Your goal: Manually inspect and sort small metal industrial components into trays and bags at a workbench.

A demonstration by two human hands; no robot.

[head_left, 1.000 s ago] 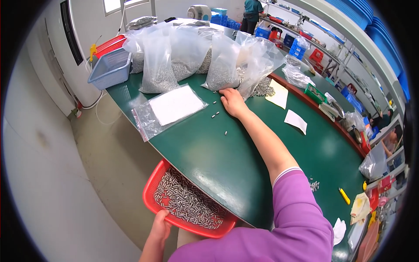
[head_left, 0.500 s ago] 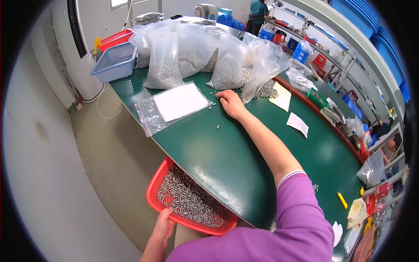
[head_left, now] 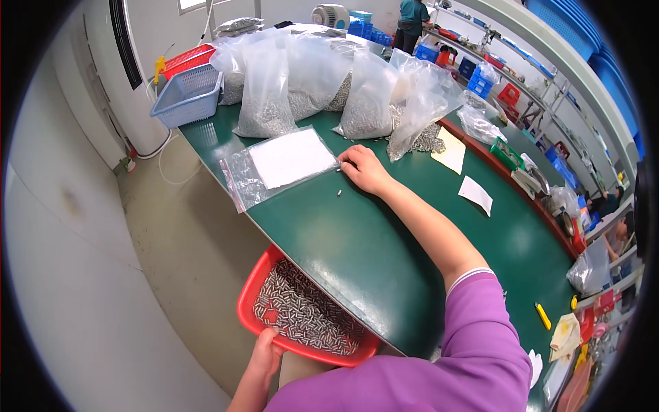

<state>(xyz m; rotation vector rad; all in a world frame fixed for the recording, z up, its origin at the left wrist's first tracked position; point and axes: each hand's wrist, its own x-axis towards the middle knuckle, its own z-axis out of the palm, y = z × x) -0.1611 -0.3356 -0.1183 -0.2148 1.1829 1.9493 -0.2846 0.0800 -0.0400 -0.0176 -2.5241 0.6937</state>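
Note:
My left hand (head_left: 266,351) grips the near rim of a red plastic basket (head_left: 248,310), thumb over the edge. Inside the basket lie many short, shiny metal pins (head_left: 295,307); it sits below the table edge, against my lap. On the green table, my right hand (head_left: 362,168) rests with fingers curled down beside the right edge of a clear zip bag with a white sheet in it (head_left: 292,159). Its fingertips are bent to the tabletop, and what they hold, if anything, is hidden. One loose metal pin (head_left: 339,193) lies just nearer to me.
Clear plastic bags filled with small metal parts (head_left: 264,113) line the far side of the table. A blue basket (head_left: 185,96) stands at the far left corner. Paper pieces (head_left: 476,195) and a yellow cutter (head_left: 543,316) lie to the right. A person (head_left: 410,24) stands far back.
My right hand has drawn slightly toward me, over where loose pins lay by the zip bag; fewer pins show there now. The left hand keeps its grip on the basket.

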